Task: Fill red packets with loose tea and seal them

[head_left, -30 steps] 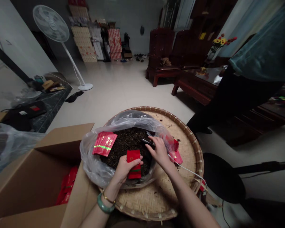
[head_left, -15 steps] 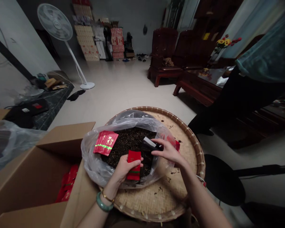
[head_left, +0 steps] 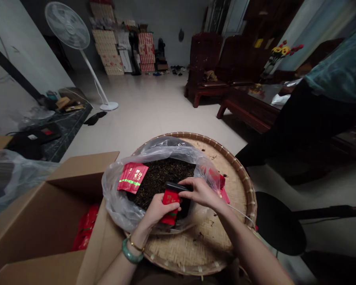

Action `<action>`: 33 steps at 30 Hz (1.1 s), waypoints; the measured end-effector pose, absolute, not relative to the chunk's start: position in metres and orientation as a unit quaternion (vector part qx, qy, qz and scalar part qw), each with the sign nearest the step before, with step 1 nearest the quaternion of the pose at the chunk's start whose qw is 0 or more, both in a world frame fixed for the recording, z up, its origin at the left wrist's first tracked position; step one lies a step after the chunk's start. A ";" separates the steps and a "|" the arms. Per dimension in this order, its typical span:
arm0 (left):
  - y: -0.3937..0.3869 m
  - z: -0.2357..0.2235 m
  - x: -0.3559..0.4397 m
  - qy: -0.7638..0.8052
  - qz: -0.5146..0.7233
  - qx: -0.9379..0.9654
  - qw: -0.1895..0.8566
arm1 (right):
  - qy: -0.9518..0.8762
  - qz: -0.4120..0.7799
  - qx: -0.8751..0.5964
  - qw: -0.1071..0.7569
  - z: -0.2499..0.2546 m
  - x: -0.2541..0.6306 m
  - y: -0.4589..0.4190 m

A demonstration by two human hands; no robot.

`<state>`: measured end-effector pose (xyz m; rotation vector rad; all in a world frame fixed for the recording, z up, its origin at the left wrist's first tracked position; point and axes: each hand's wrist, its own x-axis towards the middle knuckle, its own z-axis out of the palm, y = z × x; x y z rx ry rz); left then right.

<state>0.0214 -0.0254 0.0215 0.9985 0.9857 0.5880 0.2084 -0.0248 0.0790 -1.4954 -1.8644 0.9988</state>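
Observation:
My left hand [head_left: 161, 209] is closed on a small red packet [head_left: 169, 215] with gold characters and a green band, held upright over the loose tea leaves. In my right hand [head_left: 200, 192] is a black handheld bag sealer [head_left: 175, 187], lying across the packet's top edge. Dark dried tea leaves [head_left: 157, 174] fill an open clear plastic bag [head_left: 112, 206]. Several pink-red packets [head_left: 133, 177] lie fanned out on the left side of the bag. More red packets [head_left: 222, 186] are to the right, partly hidden by the plastic and my right hand.
The plastic bag stands on a round woven bamboo tray [head_left: 192, 253]. At left, a cardboard box [head_left: 26, 221] holds red packets [head_left: 86, 227]. A thin pale cord [head_left: 240, 211] crosses the tray. A person in dark trousers [head_left: 287, 122] stands at right, near a round black stool [head_left: 279, 221].
My right hand has moved left and turned the sealer, bringing it from beside the packet onto its top edge. My left hand still holds the packet, now slightly tilted.

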 end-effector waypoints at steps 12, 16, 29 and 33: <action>-0.024 0.024 0.025 0.446 0.264 0.473 0.713 | -0.673 0.393 -0.563 0.275 0.072 0.213 -0.028; -0.022 0.024 0.022 0.450 0.265 0.473 0.710 | -0.659 0.401 -0.560 0.302 0.073 0.213 -0.023; -0.020 0.027 0.023 0.455 0.261 0.480 0.703 | -0.666 0.389 -0.552 0.316 0.072 0.212 -0.023; -0.020 0.026 0.021 0.461 0.256 0.477 0.703 | -0.646 0.400 -0.551 0.345 0.072 0.216 -0.022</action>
